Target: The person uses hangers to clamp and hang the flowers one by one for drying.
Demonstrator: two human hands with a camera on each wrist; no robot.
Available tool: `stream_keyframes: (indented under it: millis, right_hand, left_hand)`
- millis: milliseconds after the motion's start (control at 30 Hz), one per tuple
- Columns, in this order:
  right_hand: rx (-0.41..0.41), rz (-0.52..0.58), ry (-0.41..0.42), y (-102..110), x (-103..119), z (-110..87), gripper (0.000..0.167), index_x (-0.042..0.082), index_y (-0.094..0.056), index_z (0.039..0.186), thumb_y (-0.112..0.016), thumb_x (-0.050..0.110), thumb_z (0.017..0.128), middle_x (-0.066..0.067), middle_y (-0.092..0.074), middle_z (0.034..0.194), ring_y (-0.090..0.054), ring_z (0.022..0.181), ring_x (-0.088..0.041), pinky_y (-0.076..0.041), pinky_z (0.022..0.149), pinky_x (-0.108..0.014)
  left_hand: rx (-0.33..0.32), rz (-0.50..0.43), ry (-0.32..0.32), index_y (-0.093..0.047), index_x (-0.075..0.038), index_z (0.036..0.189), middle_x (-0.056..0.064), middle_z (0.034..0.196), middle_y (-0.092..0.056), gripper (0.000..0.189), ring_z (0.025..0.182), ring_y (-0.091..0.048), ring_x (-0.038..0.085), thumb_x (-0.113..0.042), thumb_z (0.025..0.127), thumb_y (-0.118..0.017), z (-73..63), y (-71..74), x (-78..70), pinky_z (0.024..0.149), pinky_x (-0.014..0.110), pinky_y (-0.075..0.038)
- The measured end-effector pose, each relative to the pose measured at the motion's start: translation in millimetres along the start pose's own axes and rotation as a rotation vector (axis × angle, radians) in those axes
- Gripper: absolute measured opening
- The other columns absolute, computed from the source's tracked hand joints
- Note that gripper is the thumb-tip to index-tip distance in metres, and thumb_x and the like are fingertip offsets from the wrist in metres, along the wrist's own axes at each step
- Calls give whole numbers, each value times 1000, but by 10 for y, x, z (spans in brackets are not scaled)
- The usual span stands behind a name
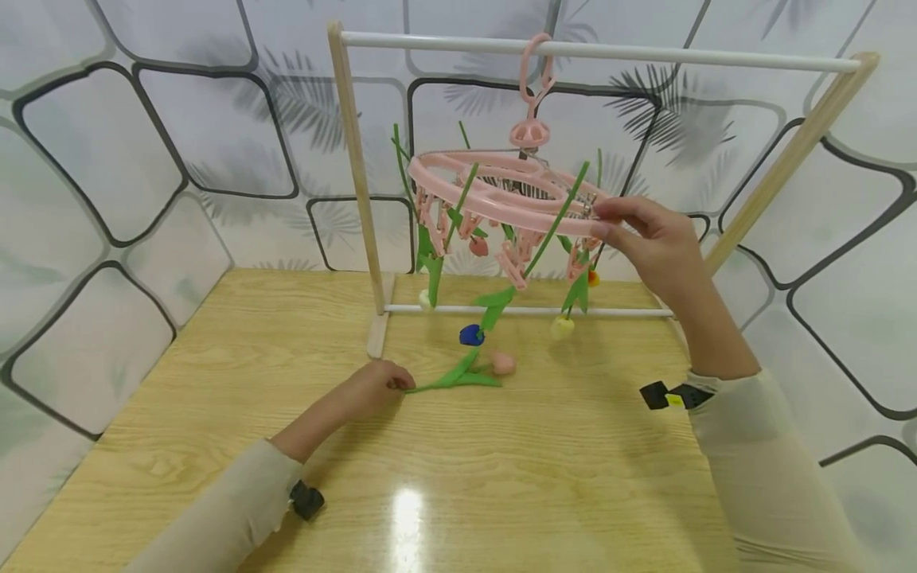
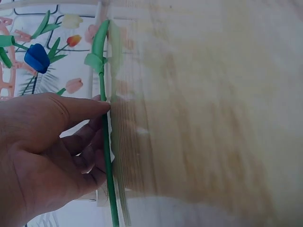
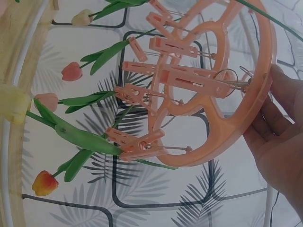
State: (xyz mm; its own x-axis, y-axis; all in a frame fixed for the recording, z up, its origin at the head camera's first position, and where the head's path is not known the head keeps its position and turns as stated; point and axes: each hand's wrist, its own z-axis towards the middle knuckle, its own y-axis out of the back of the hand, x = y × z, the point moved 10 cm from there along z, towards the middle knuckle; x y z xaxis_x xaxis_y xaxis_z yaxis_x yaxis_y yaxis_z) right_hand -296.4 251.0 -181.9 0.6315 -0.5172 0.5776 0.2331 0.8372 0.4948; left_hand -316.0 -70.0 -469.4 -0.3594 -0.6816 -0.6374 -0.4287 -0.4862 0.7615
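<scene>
In the head view my left hand [image 1: 372,390] pinches the stem end of an artificial pink tulip [image 1: 462,374], low over the wooden table. The left wrist view shows the green stem [image 2: 108,146] at the thumb tip, with fingers curled behind it. My right hand [image 1: 662,247] grips the right rim of a pink clip hanger [image 1: 494,208], which is tilted and hooked on a white rail. Artificial tulips hang head down from its clips, among them a blue tulip [image 1: 471,334], a cream tulip [image 1: 563,327] and a red-and-yellow tulip [image 3: 45,183].
A rack with a white top rail [image 1: 680,56] and wooden posts stands at the back of the table [image 1: 501,477]. Its lower white bar [image 1: 616,311] runs behind the hanging flowers. Patterned white walls [image 1: 236,135] enclose the back and sides.
</scene>
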Motion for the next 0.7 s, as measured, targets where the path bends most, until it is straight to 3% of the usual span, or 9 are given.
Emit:
stream_keyframes:
  millis: [133,467,700]
  right_hand:
    - [-2,-6,-9,1,-3,-1,22,3,-72,115,-71,8,93,0,-71,110,-63,109,-2,-46,103,-15]
    - [16,7,-34,-32,-45,2,21,6,-72,115,-70,10,95,-3,-70,112,-62,108,-6,-46,103,-15]
    - [14,10,-27,-25,-31,4,23,6,-72,117,-70,11,95,-1,-71,113,-63,108,-3,-47,101,-14]
  left_hand:
    - [10,-35,-8,-73,-5,110,6,106,-71,20,99,-66,20,3,96,-63,-2,-18,-3,85,36,-57]
    - [-16,-114,-115,-71,-3,118,10,113,-70,26,103,-63,21,5,98,-56,-78,13,-119,87,36,-55]
    - [-18,-217,-75,-69,-10,124,10,123,-68,28,105,-62,23,-1,101,-55,-124,28,-115,81,34,-55]
